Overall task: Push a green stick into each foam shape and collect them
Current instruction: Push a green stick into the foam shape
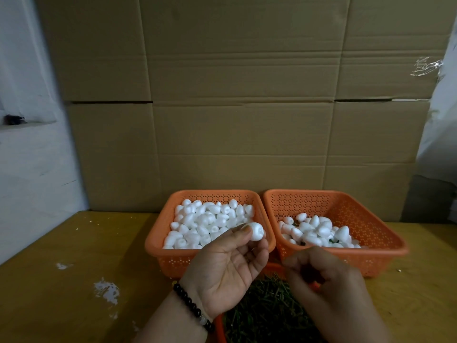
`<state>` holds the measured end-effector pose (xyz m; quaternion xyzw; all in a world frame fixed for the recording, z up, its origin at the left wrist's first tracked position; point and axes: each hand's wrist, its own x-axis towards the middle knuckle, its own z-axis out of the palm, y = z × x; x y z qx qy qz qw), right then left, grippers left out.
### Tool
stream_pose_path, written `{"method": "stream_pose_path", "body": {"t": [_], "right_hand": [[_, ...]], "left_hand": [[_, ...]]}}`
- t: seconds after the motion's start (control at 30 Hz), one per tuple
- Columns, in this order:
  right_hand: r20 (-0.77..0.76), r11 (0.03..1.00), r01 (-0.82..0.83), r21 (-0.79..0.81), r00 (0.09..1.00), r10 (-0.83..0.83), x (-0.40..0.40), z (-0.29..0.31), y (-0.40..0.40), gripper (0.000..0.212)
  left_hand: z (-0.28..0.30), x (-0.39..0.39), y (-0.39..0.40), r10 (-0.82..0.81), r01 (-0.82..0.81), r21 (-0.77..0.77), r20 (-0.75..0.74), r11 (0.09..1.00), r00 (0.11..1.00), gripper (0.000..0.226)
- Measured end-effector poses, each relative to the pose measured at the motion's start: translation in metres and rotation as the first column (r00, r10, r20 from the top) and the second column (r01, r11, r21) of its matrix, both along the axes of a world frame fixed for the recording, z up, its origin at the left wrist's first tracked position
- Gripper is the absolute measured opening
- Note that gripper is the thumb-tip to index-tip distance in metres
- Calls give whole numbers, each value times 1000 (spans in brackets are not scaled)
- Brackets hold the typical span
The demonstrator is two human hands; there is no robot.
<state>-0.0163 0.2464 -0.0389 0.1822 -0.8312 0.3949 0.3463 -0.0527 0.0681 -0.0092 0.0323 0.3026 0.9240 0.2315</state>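
Head view, only one camera here. The left hand (228, 273) is turned palm up, and its fingers (243, 235) pinch a single white foam shape (254, 231) at the tips, held up just in front of the left orange basket (158, 237). A dark beaded bracelet (191, 305) sits on that wrist.

The left basket is piled pretty full with plain white foam pieces (205, 224). Right next to it, rims about touching, is a second orange basket (385, 233) with a smaller heap of foam pieces (319, 231) in it, and a few dark green bits poke out between those, so some look like they carry sticks. Both baskets sit on the yellowish bench (74, 280), close to a wall of flattened cardboard boxes (235, 95).

The right hand (326, 285) is lower and a bit blurred, fingers curled in together over a third orange container (220, 328) full of green sticks (267, 308). Can't tell if it's actually got a stick pinched in there or not, the fingers hide it. A spot of orange shows by the knuckles, probably the container's rim.

White scuffs and crumbs dot the bench on the left side.
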Motion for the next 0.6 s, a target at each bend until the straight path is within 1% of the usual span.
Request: {"method": "stream_pose_path", "body": {"t": [0.1,0.2,0.27,0.3,0.37,0.4,0.47,0.53,0.6], "right_hand": [[-81,987,-67,-149,995,55,3,5,-1,25],[-111,972,-101,-214,991,79,5,9,-3,24],[-128,975,-84,-205,990,58,6,10,-3,26],[-132,977,-71,-200,990,44,6,10,-3,27],[-141,980,-46,-191,990,19,6,11,-3,22],[-149,984,-30,-174,989,3,6,11,-3,18],[-170,993,17,-118,985,-37,7,12,-4,23],[-183,995,49,-86,981,-64,6,12,-4,19],[-194,996,68,-64,978,-79,5,11,-3,13]], "left_hand": [[0,1,1,15,-15,-2,-17,1000,1000,43],[-1,2,3,5,-5,0,-41,1000,999,42],[-2,2,4,-1,1,1,-46,1000,999,39],[-3,2,5,-8,8,4,-49,1000,999,34],[-3,4,5,-20,20,10,-54,1000,998,25],[-3,4,6,-21,22,11,-55,1000,998,25],[-4,4,7,-18,18,4,-57,1000,998,31],[-5,4,8,-15,15,-10,-64,1000,998,36],[-5,5,9,-21,19,-21,-74,1000,997,35]]}}
